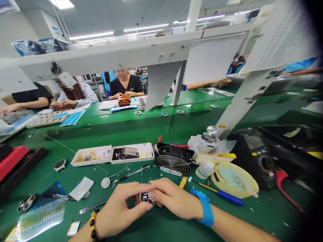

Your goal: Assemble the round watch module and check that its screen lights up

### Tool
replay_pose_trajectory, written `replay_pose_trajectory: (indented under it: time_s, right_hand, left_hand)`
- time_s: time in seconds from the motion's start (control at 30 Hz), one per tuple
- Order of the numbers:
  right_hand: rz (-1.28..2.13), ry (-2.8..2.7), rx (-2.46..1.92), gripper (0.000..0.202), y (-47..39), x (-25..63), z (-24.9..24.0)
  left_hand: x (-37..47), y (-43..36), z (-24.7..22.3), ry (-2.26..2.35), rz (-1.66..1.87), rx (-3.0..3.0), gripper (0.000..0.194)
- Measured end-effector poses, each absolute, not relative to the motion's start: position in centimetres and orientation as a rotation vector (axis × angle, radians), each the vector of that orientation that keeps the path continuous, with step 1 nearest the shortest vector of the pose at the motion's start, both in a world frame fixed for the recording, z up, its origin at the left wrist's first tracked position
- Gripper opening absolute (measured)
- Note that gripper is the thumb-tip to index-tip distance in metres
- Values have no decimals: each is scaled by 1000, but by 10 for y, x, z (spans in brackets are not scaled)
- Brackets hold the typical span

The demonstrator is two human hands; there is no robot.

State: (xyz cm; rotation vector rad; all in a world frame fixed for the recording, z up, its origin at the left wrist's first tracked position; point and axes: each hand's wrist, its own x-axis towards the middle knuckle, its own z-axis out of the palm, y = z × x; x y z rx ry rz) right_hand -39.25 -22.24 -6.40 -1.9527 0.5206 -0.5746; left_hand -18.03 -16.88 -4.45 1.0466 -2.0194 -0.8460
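Observation:
Between both hands, low in the middle of the view, is a smartwatch body [146, 197], small and dark with white print on its face. The thumb and fingers of my left hand [121, 206] grip its left side; a beaded bracelet circles that wrist. My right hand [174, 198], with a blue band at the wrist, pinches it from the right, thumb over its top. Fingers cover part of the piece. Left of my hands lie metal tweezers [93, 206], a round white disc [105, 182] and a small silver battery [73, 228]. A black pen [132, 174] lies just beyond.
Two white part trays [92, 163] and a black fan [174, 158] line the back. Rightward are a yellow dish [253, 183], a blue-handled screwdriver [229, 198] and a black soldering station [254, 154]. Watch cases [60, 165] and clear film [37, 222] lie left. People sit opposite.

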Motion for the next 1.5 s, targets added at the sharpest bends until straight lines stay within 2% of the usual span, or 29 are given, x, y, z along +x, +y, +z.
replay_pose_trajectory:
  time_s: [0.2, 0.3, 0.4, 0.47, 0.57, 0.73, 1.03, 1.23, 1.5]
  right_hand:
    - [-625, 542, -2042, 49, -222, -392, -65]
    - [-726, 620, -2069, 45, -220, -391, -65]
    - [-773, 692, -2020, 42, -216, -391, -63]
    - [-753, 702, -1923, 48, -215, -392, -61]
    - [-735, 656, -1763, 59, -215, -394, -60]
    - [-714, 515, -1621, 52, -218, -397, -64]
    - [-685, 337, -1398, 56, -220, -392, -69]
    - [-650, 373, -1378, 55, -218, -391, -65]
    - [-666, 336, -1399, 46, -216, -394, -63]
  left_hand:
    - [-179, -172, -47, -2072, -647, 985, 52]
    - [-180, -172, -52, -2023, -603, 1039, 50]
    - [-182, -172, -58, -1894, -734, 1125, 43]
    - [-183, -174, -61, -1771, -920, 1176, 42]
    - [-181, -177, -67, -1566, -1188, 1197, 46]
    - [-178, -176, -72, -1316, -1509, 1135, 59]
    - [-197, -164, -54, -811, -1502, 1258, 63]
    - [-198, -165, -55, -773, -1513, 1272, 65]
    - [-200, -164, -53, -805, -1529, 1234, 57]
